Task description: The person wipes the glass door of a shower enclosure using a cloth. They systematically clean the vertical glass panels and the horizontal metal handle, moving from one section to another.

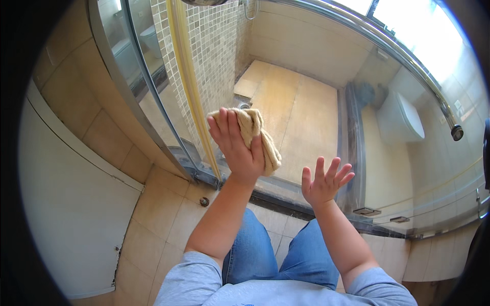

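Observation:
A folded beige cloth (pixel 269 153) lies under my left hand (pixel 236 145), in front of the shower glass. The fingers of that hand are stretched over it and the thumb rests along its folds, so the cloth is held against the palm side. To the right, my right hand (pixel 325 186) is raised with its fingers spread and nothing in it. Its palm faces the glass; whether it touches the pane I cannot tell. Through the glass show the beige shower floor (pixel 311 122) and a small round drain (pixel 244 106).
A yellowish vertical strip (pixel 185 66) and a metal-framed pane stand at the left. A chrome rail (pixel 403 61) curves across the upper right. A white toilet (pixel 403 120) appears beyond the glass. A dark sill (pixel 275 200) runs along the base. A white door (pixel 71 204) is at far left.

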`<state>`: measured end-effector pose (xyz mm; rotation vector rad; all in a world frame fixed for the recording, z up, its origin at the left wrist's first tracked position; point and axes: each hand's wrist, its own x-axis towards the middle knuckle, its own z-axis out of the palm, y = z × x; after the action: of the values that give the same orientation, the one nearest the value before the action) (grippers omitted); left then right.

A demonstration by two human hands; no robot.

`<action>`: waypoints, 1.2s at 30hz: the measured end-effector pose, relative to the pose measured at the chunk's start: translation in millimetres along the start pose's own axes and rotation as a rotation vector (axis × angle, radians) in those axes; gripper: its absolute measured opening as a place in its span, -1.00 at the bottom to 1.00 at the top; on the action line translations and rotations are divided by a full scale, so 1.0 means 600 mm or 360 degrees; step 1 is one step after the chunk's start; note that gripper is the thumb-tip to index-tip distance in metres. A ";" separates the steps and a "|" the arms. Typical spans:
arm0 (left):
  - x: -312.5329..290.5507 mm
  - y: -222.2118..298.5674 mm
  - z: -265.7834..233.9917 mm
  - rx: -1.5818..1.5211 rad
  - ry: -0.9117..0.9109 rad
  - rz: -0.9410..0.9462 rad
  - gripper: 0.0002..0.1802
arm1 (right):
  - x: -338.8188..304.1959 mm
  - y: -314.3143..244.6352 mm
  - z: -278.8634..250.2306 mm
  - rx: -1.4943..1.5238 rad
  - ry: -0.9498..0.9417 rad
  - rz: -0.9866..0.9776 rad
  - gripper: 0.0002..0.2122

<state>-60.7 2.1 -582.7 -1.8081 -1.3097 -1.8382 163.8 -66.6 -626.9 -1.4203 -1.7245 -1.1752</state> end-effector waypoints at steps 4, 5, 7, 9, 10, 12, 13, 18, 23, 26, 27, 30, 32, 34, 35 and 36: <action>-0.021 -0.025 0.004 0.0018 0.0022 0.0043 -0.13 | 0.004 -0.009 0.006 0.0015 0.0052 0.0026 -0.38; -0.040 -0.030 0.009 0.0001 0.0017 0.0029 -0.09 | 0.003 -0.011 0.005 0.0013 0.0059 0.0038 -0.38; -0.068 -0.032 0.013 -0.0029 -0.0006 0.0003 -0.01 | 0.005 -0.014 0.009 0.0017 0.0087 0.0040 -0.38; -0.079 -0.029 0.014 -0.0051 -0.0021 -0.0010 0.04 | 0.008 -0.015 0.013 0.0011 0.0107 0.0042 -0.38; -0.081 -0.027 0.016 -0.0064 -0.0032 -0.0026 0.02 | 0.007 -0.016 0.013 0.0008 0.0110 0.0048 -0.38; -0.063 -0.013 0.015 -0.0081 -0.0035 -0.0050 -0.02 | 0.011 -0.018 0.016 0.0001 0.0117 0.0047 -0.38; -0.053 -0.011 0.017 -0.0030 -0.0003 -0.0055 -0.14 | 0.010 -0.018 0.015 -0.0004 0.0112 0.0043 -0.37; 0.015 -0.015 0.004 0.0190 0.0082 0.0061 -0.29 | 0.009 -0.013 0.010 -0.0051 0.0081 -0.0009 -0.36; 0.095 -0.046 -0.020 0.0201 0.0160 0.0045 -0.26 | 0.008 -0.013 0.005 -0.0071 0.0045 -0.0061 -0.37; 0.068 -0.067 -0.013 0.0092 0.0202 0.0144 -0.22 | 0.007 -0.019 0.003 0.0028 0.0035 -0.0006 -0.39; 0.053 -0.074 -0.012 0.0073 0.0176 0.0116 -0.21 | 0.012 -0.027 -0.006 0.0087 0.0013 0.0029 -0.39; -0.010 -0.096 -0.006 0.0046 0.0113 0.0022 -0.20 | 0.058 -0.057 -0.024 0.0264 -0.0132 -0.0048 -0.38; -0.046 -0.111 -0.005 0.0036 0.0077 -0.0011 -0.21 | 0.105 -0.087 -0.018 0.0251 -0.0098 -0.0094 -0.37; -0.056 -0.112 -0.014 0.0031 0.0004 -0.0035 -0.22 | 0.144 -0.112 -0.007 0.0091 0.0071 -0.0070 -0.37; -0.049 -0.112 -0.020 0.0045 -0.0027 -0.0042 -0.23 | 0.141 -0.113 0.008 -0.0015 0.0108 -0.0064 -0.38; -0.039 -0.115 -0.022 0.0060 -0.0057 -0.0049 -0.24 | 0.138 -0.111 0.015 -0.0056 0.0134 -0.0079 -0.37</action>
<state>-114.4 22.2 -629.7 -1.8196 -1.3828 -1.7922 79.9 -25.3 -575.3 -1.3360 -1.6969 -1.2797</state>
